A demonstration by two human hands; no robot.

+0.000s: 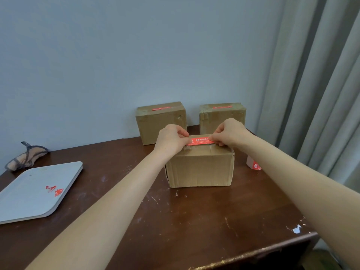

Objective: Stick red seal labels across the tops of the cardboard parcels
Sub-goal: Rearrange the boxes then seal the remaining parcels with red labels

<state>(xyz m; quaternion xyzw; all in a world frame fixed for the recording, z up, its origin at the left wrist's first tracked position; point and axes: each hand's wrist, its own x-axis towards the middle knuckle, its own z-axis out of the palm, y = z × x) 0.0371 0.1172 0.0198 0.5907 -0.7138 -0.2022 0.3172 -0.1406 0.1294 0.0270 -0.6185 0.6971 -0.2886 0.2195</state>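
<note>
Pinching one red label (200,141), left hand (171,138), right hand (230,133), three parcels (199,166) (160,123) (222,116)

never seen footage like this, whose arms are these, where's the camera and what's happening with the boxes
There is no machine here: a person wears one wide-angle camera on the head, so you look down along their bare arms. The left hand and right hand each pinch one end of a red seal label, stretched over the top of the near parcel. The back left parcel and back right parcel stand by the wall, each already bearing a red label on top. All sit on a brown table. Also there: a grey tray holding red scraps, a label roll at the right, a cloth item far left.
</note>
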